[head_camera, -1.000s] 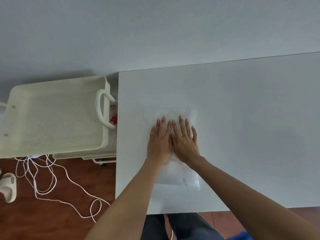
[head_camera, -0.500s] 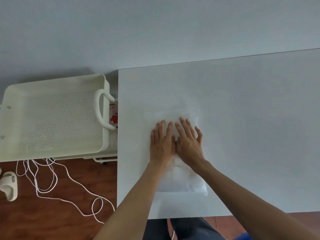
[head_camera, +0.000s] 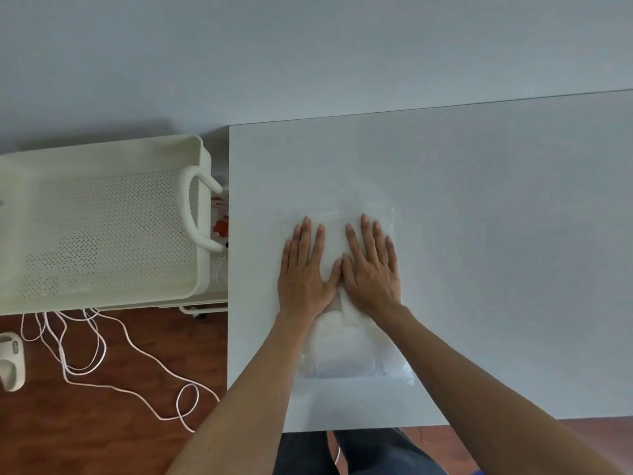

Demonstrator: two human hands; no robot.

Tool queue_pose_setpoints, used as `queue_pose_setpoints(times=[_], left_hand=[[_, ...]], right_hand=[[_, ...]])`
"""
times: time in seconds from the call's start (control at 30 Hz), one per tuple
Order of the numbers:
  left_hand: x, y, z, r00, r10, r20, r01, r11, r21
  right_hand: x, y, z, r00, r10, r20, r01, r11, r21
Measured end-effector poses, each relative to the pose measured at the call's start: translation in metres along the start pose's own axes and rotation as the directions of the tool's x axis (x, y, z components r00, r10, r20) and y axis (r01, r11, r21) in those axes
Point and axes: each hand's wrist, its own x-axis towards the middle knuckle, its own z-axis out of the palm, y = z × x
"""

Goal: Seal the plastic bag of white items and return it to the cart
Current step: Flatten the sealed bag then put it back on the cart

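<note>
A clear plastic bag [head_camera: 342,354] holding white items lies flat on the white table [head_camera: 479,234], its far end towards the wall. My left hand [head_camera: 305,272] and my right hand [head_camera: 371,269] press palm-down side by side on the bag's upper half, fingers spread, thumbs touching. The white items bunch in the near half of the bag, below my wrists. The cream cart [head_camera: 102,224] stands to the left of the table, its perforated top tray holding nothing.
The cart's looped handle [head_camera: 191,207] faces the table's left edge. A red-and-white packet [head_camera: 221,224] shows on a lower shelf. White cord [head_camera: 102,354] lies coiled on the wooden floor, with a white slipper [head_camera: 10,361] at far left.
My hands have slid a little towards me and spread apart on the bag. The fingers have fanned out. The bag has stayed in place.
</note>
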Motion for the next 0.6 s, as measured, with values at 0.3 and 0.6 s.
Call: queue_pose_setpoints(times=[0.3,0.6], left_hand=[[-0.001,-0.003,-0.003,0.998,-0.022,0.059,0.022,1.0,-0.008],[-0.053,-0.013,-0.028,0.998,-0.013,0.061,0.021,0.991,-0.133]], right_hand=[[0.001,0.009,0.001,0.998,0.06,0.031,-0.061,0.998,0.016],[-0.052,0.032,-0.021,0.996,0.052,0.066,-0.058,0.994,0.094]])
